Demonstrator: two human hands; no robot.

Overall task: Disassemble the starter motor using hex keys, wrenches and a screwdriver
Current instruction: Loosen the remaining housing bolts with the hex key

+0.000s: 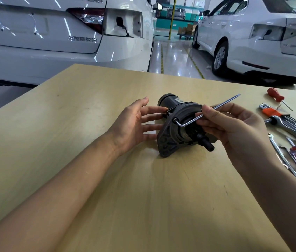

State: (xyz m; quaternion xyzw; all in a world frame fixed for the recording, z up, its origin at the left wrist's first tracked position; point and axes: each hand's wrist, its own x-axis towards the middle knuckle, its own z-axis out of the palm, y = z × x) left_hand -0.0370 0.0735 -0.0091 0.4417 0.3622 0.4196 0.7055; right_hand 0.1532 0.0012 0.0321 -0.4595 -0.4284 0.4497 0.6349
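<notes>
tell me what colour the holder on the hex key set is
Orange, on the hex key set at the table's right side; the head view shows it.

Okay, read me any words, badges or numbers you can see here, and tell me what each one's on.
Chrome lettering on the left car's boot lid: cut off and blurred, unreadable.
Badge lower on that boot lid: blurred characters, unreadable.
Right car's badges: too blurred.
Starter motor's label: too small.

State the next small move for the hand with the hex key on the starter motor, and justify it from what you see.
Probably swing the long arm of the hex key to turn the screw. Its short end sits in a screw on the starter motor end flange, the right hand pinches the long arm, and the left hand lies open against the motor's side, steadying it on the table.
</notes>
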